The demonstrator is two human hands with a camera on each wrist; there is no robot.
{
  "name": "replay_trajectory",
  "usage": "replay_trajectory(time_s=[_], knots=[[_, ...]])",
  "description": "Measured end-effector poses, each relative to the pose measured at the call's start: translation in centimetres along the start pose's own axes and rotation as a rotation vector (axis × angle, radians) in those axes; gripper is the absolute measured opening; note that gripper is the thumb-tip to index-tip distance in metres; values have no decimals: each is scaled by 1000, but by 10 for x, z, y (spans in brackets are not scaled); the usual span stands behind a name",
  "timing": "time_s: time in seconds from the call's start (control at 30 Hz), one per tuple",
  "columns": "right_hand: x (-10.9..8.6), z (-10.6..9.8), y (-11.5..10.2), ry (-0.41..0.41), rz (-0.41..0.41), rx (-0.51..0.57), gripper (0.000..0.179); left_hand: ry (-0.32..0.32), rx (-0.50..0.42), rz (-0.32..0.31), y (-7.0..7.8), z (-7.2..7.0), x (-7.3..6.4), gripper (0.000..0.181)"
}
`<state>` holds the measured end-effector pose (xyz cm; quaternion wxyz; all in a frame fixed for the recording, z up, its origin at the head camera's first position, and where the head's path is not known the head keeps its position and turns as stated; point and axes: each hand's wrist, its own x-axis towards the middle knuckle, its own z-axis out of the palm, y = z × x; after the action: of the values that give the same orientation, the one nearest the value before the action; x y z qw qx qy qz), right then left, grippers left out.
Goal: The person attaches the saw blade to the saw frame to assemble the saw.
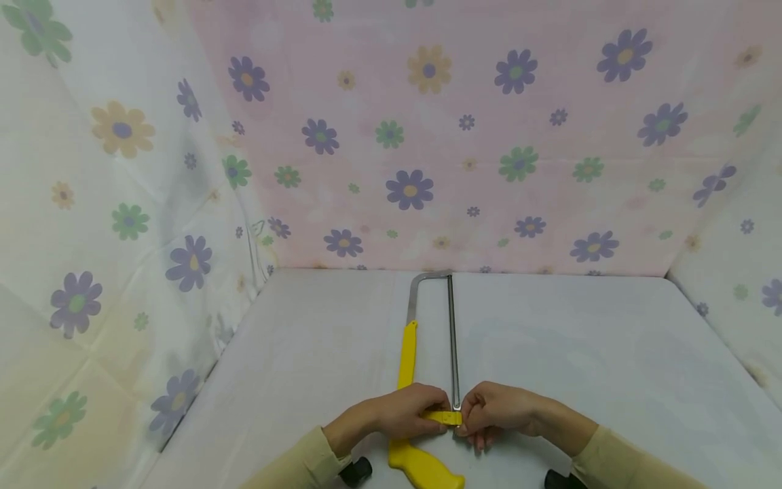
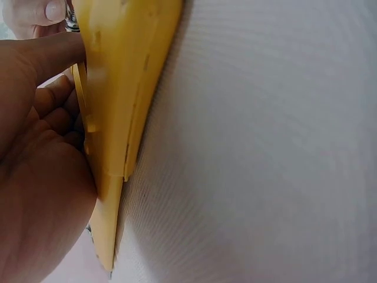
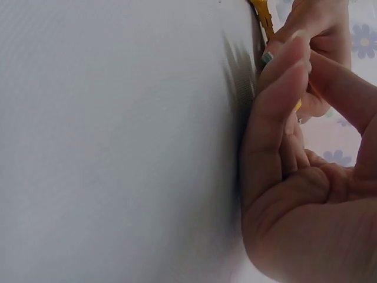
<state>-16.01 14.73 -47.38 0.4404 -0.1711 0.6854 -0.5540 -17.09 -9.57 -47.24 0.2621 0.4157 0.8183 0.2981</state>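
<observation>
A hacksaw with a yellow frame and handle lies on the white table, its metal bow pointing away. Its blade runs along the right side. My left hand reaches across the frame and holds the short yellow arm at the blade's near end. At that same end, the fingertips of my right hand pinch the small metal tension screw, mostly hidden by the fingers. In the right wrist view, the fingers of my right hand meet the left hand closely.
The white table extends to both sides of the saw. Flowered cloth hangs behind it and on both sides. Dark objects show near each sleeve at the bottom edge.
</observation>
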Motion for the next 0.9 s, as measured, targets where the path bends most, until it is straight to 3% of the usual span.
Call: replay_trajectory(time_s=[0.37,0.9], knots=[[5,-10,4,-150,-31,86,11,9,8,16,-1,2,-1,8],[8,-18,11,-256,-77,157,14,22,22,44,-4,4,0,10]])
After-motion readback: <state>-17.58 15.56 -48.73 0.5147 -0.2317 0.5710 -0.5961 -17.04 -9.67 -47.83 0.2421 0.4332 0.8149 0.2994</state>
